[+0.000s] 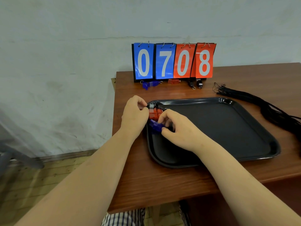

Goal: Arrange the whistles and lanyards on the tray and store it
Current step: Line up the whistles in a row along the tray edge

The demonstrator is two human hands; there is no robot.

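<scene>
At the far-left corner of the tray (228,101), lining up whistles in a short column. Pinching a grey whistle (152,106) against the rim with the left hand (135,111), fingers curled. Gripping a blue whistle (154,127) with the right hand (175,126), thumb and curled fingers closing round it, just nearer than a red whistle (154,114) sitting between the other two. Probably working through the early step of placing whistles, with nothing yet stored. Next, most likely, releasing both grips and reaching to the back of the desk (162,185) for the spare whistles (149,84) lying at the foot of a scoreboard (172,62): blue, red and dark ones, small and ringed, calling for a fingertip pinch. After that, gathering the black lanyards (260,105) lying in a limp bundle just right of the tray, and likely needing both hands to keep from tangling. Reading on the scoreboard, in white digits: 0 7 on blue cards, 0 8 on red cards. Finding no brand or other writing legible.
</scene>
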